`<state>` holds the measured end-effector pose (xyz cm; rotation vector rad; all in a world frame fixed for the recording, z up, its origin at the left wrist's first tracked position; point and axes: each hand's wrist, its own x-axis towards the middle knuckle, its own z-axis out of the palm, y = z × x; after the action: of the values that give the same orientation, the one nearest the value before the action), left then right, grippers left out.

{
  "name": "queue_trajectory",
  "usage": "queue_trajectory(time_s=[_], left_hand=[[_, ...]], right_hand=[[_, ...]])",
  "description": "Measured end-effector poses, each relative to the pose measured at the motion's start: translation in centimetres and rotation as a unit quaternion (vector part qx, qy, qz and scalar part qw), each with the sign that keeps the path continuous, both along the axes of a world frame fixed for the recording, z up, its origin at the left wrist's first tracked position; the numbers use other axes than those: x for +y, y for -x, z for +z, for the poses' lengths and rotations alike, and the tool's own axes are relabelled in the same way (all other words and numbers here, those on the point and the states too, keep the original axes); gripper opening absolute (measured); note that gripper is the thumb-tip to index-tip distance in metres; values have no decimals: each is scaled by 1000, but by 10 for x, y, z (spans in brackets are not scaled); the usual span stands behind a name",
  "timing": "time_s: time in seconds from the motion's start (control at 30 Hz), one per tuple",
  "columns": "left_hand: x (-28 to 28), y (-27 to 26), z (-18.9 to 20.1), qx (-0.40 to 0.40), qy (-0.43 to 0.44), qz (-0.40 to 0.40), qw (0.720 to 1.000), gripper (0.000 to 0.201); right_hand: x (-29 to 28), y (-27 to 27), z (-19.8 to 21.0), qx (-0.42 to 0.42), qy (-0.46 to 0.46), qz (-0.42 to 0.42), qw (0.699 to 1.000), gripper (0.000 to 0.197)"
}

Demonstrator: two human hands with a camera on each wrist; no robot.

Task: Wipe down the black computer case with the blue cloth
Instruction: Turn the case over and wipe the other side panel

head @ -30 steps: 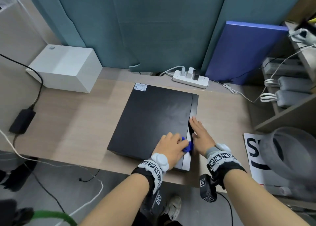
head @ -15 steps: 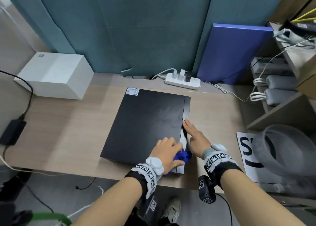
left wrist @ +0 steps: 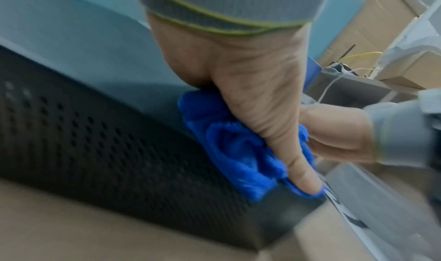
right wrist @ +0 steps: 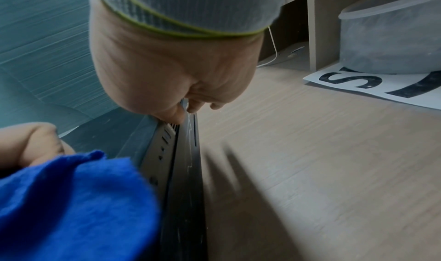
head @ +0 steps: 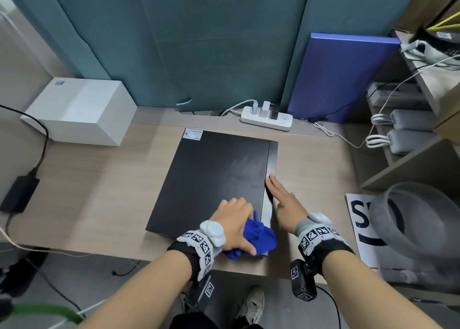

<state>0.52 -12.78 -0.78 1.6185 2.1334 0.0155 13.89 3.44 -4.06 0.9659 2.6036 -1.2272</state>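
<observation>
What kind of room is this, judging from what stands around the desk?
Probably an office or IT workroom. A black computer case lies flat on a wooden desk, a white power strip with plugs sits behind it, and shelves on the right hold grey adapters with coiled cables.

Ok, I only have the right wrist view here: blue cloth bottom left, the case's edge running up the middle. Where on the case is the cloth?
Observer: At the near right corner of the black computer case. The left hand grips the bunched blue cloth there.
Operator: Does the cloth reach the near side?
Observer: Yes. The left wrist view shows it pressed down over that side, next to the perforated vent panel.
Operator: Anything on the top to wipe?
Observer: Faint smudges show on the top, beyond the cloth and beside the fingertips of the right hand.
</observation>
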Motion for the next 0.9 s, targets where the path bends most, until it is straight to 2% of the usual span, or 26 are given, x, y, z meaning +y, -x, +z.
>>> queue_trajectory(time_s=[0.07,0.13,0.17,0.23,0.33,0.4,0.47,0.53,0.63,0.67,0.73,0.83,0.9], left_hand=[[0,14,-2,2,-16,71,997,66],[1,16,-8,9,-59,181,982,56],[1,10,-11,18,-79,205,975,52],[1,-12,-18,27,-118,162,979,50],[-10,-35,-23,12,-195,-26,980,40],[-16,-25,-25,-13,-220,-127,967,38],[-18,-4,-33,-18,-232,-183,955,38],[-14,14,-43,0,-240,-148,959,39],[2,13,-47,25,-234,2,972,43],[8,5,-45,27,-227,17,973,47],[14,-9,-44,21,-217,-30,975,52],[17,-4,-45,15,-219,-151,964,43],[21,12,-49,9,-225,-160,961,38]], right_hand=[[2,0,-1,2,-4,0,1000,84],[3,-1,-3,5,-6,-3,1000,84],[4,0,-4,10,-7,-6,1000,83],[6,1,-6,35,-5,-32,999,82],[10,10,-3,69,-7,-99,993,78],[15,17,1,73,-16,-126,989,76],[19,20,3,72,-34,-131,988,76],[22,20,6,68,-42,-126,989,75],[21,22,6,71,-31,-145,986,72],[19,24,5,83,-32,-150,985,71],[17,29,2,107,-37,-146,983,69],[11,39,-5,104,-29,-153,982,73],[10,45,-11,99,-36,-162,981,74]])
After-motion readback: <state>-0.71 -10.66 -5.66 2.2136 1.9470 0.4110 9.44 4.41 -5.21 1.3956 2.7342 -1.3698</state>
